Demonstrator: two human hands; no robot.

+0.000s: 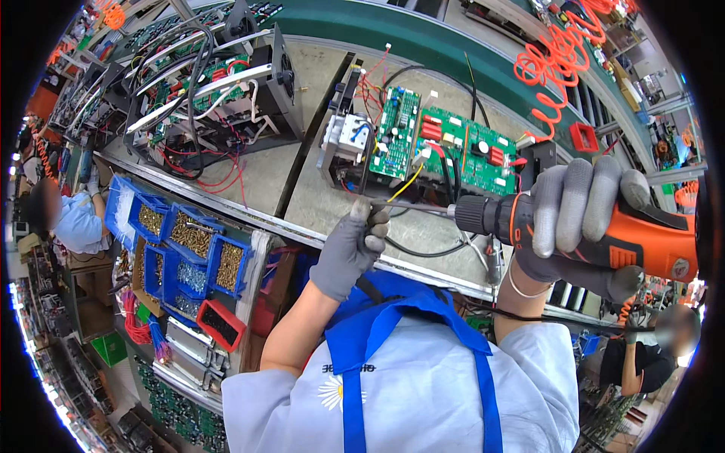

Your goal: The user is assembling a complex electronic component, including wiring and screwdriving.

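Drill point(649, 248) in right hand point(583, 215) runs crosswise, bit point(420, 207) pointing left.

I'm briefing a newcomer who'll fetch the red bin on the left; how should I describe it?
Start from the person's bent left forearm and look left to the cluster of blue bins. Just below their lower right end is the red bin, holding dark contents. Its red walls set it apart from those blue neighbours.

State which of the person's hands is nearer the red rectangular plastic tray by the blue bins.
Left. In the picture, the grey-gloved left hand is above and right of the red tray; the right hand, gripping the orange-and-black power drill, is farther right.
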